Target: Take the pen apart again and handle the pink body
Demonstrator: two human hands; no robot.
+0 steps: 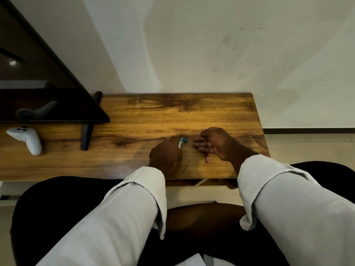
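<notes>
My left hand (166, 154) rests on the wooden desk (134, 120) with its fingers curled round a pale pen with a teal cap (181, 142); the cap end sticks out past the knuckles. My right hand (213, 144) lies palm up beside it, fingers curled round a pink pen (207, 158) whose tip points toward the desk's near edge. A thin dark pen refill (185, 167) lies on the desk between my wrists, touched by neither hand. Both forearms wear rolled white sleeves.
A white game controller (26, 138) lies at the desk's left end. Above it stands a dark shelf (57, 112) on black legs with a grey controller (36, 111) on it. A pale wall rises behind the desk. Tiled floor shows to the right.
</notes>
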